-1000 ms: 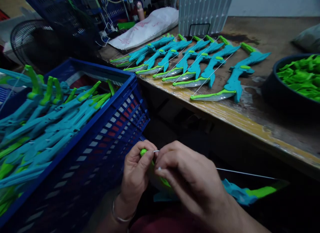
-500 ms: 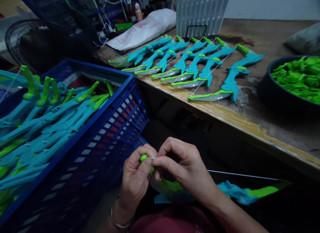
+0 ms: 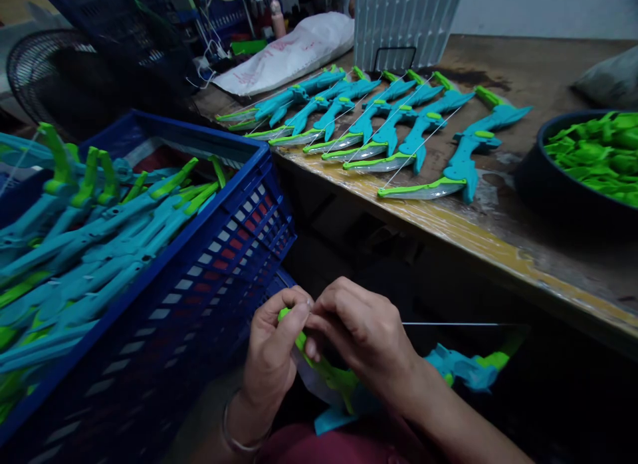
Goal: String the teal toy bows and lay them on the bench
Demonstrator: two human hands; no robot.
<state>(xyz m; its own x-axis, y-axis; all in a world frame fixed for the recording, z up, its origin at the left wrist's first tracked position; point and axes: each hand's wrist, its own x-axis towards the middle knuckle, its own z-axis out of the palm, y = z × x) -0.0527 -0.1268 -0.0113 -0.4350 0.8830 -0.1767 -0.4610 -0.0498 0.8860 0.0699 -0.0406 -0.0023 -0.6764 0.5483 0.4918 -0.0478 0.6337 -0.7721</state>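
Observation:
A toy bow [image 3: 463,367] in turquoise and green plastic lies across my lap under my forearm. My left hand [image 3: 272,344] grips the green tip of its near limb between thumb and fingers. Against that tip, my right hand [image 3: 366,324] pinches the end of the white bowstring [image 3: 448,324]. The string runs taut to the right, toward the bow's far end, which fades into shadow. Fingers cover the exact spot where string and tip meet. My right hand and wrist hide the middle of the bow.
On the left, a blue plastic crate [image 3: 199,231] holds a heap of similar bows. Several strung bows lie in a row on the worn table [image 3: 538,271]. A dark tub [image 3: 528,165] of green parts stands right. Behind are a white sack [image 3: 289,55] and a fan [image 3: 34,78].
My fingers have closed tighter together at the limb tip, and my right hand has rolled inward. The bow has tilted, its far end swinging slightly left. The view has shifted a little.

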